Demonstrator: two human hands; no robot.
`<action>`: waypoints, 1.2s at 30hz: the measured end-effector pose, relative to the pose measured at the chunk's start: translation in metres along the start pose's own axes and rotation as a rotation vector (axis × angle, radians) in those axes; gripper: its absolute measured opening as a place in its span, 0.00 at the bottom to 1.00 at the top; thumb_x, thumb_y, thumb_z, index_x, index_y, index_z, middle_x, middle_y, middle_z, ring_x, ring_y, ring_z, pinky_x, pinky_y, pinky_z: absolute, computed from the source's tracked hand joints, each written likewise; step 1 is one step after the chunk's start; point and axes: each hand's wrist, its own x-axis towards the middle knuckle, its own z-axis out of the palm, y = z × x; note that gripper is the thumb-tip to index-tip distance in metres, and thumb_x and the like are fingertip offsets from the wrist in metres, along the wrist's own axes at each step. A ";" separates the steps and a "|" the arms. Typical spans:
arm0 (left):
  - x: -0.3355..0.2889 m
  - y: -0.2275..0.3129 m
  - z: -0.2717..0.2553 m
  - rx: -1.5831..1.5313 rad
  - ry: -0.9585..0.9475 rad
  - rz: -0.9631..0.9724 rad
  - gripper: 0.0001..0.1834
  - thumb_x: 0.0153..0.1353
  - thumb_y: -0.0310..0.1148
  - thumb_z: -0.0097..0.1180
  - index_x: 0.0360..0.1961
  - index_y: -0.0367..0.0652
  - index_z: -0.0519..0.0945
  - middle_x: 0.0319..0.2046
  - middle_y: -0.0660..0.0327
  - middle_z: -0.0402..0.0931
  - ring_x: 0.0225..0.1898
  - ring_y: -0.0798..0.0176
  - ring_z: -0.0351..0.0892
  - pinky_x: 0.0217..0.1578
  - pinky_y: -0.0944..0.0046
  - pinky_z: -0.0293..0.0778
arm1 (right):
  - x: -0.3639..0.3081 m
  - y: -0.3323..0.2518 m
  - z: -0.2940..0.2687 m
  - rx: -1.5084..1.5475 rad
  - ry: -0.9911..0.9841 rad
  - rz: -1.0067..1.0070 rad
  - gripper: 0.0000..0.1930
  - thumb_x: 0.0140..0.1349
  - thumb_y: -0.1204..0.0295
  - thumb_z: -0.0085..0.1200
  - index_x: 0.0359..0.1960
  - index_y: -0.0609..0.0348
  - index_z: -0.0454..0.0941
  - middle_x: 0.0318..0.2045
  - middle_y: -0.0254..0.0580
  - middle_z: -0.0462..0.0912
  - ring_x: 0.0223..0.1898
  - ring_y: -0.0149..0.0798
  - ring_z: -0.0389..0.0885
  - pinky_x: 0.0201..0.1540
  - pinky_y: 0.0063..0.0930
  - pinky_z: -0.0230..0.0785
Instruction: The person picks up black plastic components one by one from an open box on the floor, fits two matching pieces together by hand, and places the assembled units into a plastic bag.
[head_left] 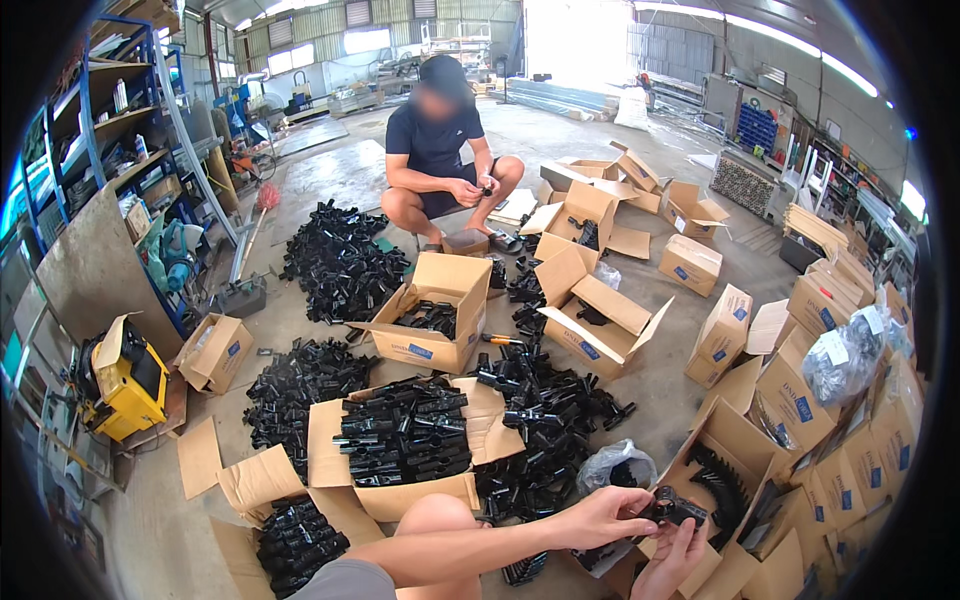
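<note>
Left hand (pixel 608 516) and right hand (pixel 672 564), partly curled, gripped a black part (pixel 688 512); the seven-o'clock box (pixel 415 497) stood filled, the eight-o'clock pile (pixel 278 405) loose.

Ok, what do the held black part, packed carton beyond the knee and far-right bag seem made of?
Held part: black plastic or painted metal; its slight sheen fits both. Carton: matte brown cardboard, stiff folded flaps. Bag: probably clear plastic, shiny and crinkled.

A grey floor (pixel 560 135) reaches a ribbed wall (pixel 460 15) at twelve o'clock; windows (pixel 367 40) glow at eleven, a glaring doorway (pixel 577 45) near one, blue shelves (pixel 112 128) at ten.
</note>
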 end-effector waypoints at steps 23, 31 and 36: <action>-0.008 0.001 0.009 -0.503 -0.044 -0.157 0.23 0.67 0.31 0.65 0.59 0.31 0.78 0.45 0.65 0.84 0.43 0.76 0.78 0.48 0.71 0.75 | 0.005 -0.004 -0.003 -0.086 -0.035 -0.101 0.21 0.71 0.70 0.60 0.61 0.64 0.72 0.44 0.40 0.83 0.43 0.33 0.86 0.44 0.22 0.79; -0.004 0.001 0.009 -0.538 -0.059 -0.163 0.23 0.68 0.27 0.63 0.62 0.30 0.75 0.48 0.63 0.83 0.46 0.75 0.79 0.50 0.71 0.76 | 0.009 -0.002 -0.009 -0.168 -0.016 -0.137 0.24 0.69 0.71 0.61 0.64 0.66 0.70 0.49 0.47 0.83 0.48 0.35 0.83 0.46 0.25 0.79; -0.006 -0.012 -0.006 -0.484 -0.053 -0.266 0.11 0.69 0.35 0.64 0.47 0.41 0.83 0.42 0.72 0.83 0.38 0.82 0.73 0.37 0.76 0.68 | 0.021 -0.001 -0.008 -0.588 -0.039 -0.439 0.22 0.67 0.83 0.54 0.63 0.71 0.74 0.60 0.53 0.80 0.58 0.40 0.80 0.60 0.30 0.71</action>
